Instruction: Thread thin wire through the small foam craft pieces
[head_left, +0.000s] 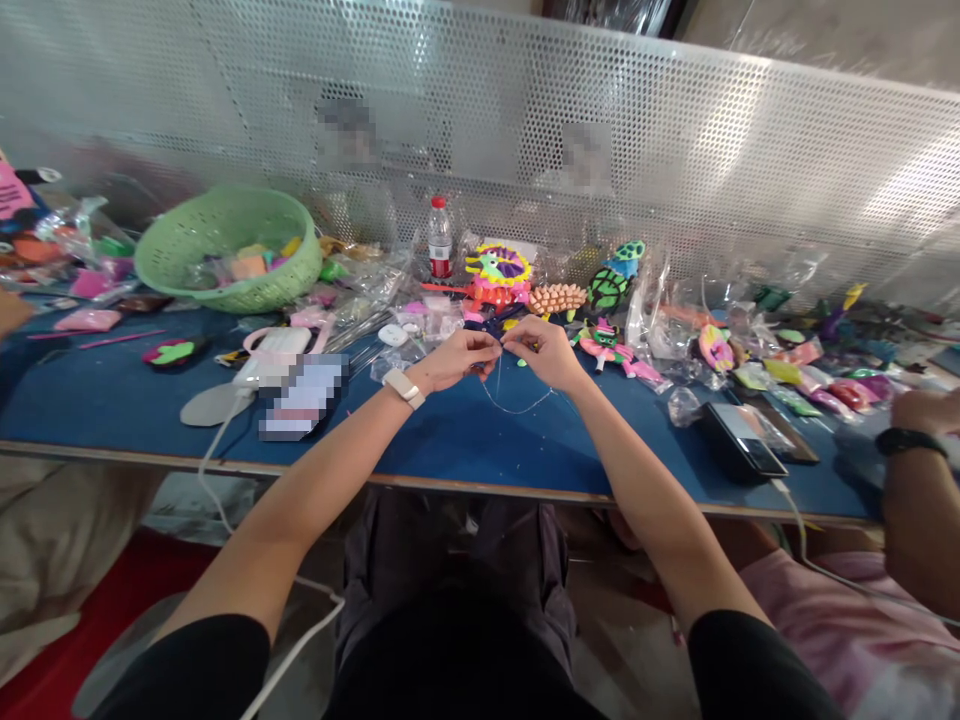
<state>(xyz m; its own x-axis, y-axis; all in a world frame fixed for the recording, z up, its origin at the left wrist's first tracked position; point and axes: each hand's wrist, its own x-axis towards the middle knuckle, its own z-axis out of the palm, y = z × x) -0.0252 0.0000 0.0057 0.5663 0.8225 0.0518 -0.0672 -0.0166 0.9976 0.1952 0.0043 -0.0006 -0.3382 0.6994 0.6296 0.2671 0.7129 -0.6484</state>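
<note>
My left hand (461, 360), with a pale band on its wrist, and my right hand (549, 354) meet above the middle of the blue table (457, 450). Fingers and thumb of each are pinched together, the tips almost touching. A thin whitish thread (517, 411) runs from between them and hangs in a loose loop below. What else the fingertips may hold is too small to make out. Just behind the hands lies a dark blue tool (495, 322), partly hidden. Colourful clay figures, among them a brown spiky one (556, 299), stand beyond it.
A green basket (270, 290) holds packets at the back left. A phone (306, 398) lies left, and a black device (739, 442) right. A bottle (439, 240) stands near the perforated metal panel (480, 130). A neighbour's arm (919, 480) rests at the right; cables hang over the edge.
</note>
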